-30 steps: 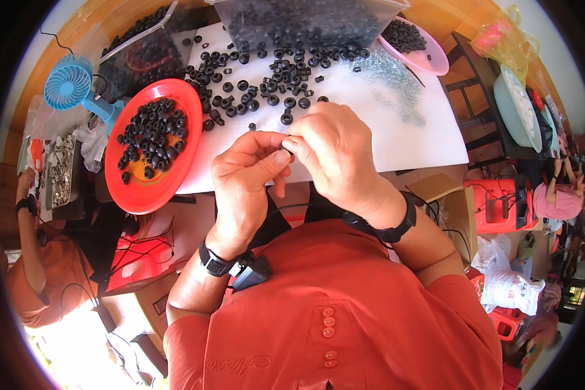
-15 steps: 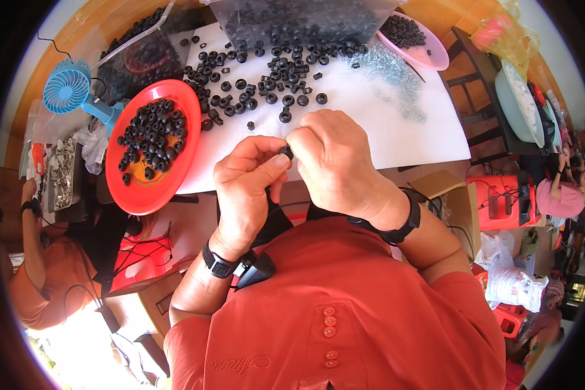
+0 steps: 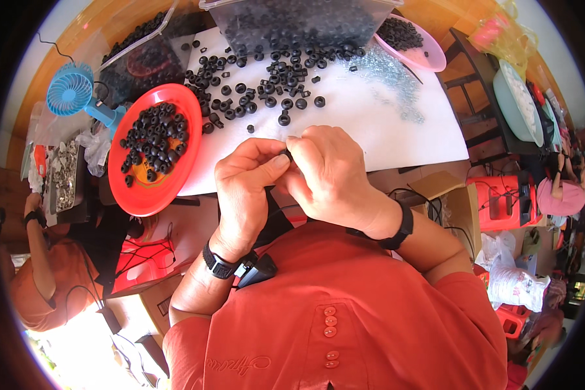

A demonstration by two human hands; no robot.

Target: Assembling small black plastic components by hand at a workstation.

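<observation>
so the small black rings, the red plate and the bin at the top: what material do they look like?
Black rings: matte, dull black, no glint, so likely rubber or soft plastic; can't tell which. Red plate: glossy, evenly coloured, thin rim, looks like moulded plastic. Bin: clear walls showing dark parts inside, so transparent plastic. The piece pinched between left hand and right hand is mostly hidden.

Clear plastic bag of black rings at table's far left; clear plastic tub of black parts at far edge; brown cardboard box under table's right side; no labels, signs or screens seen
</observation>
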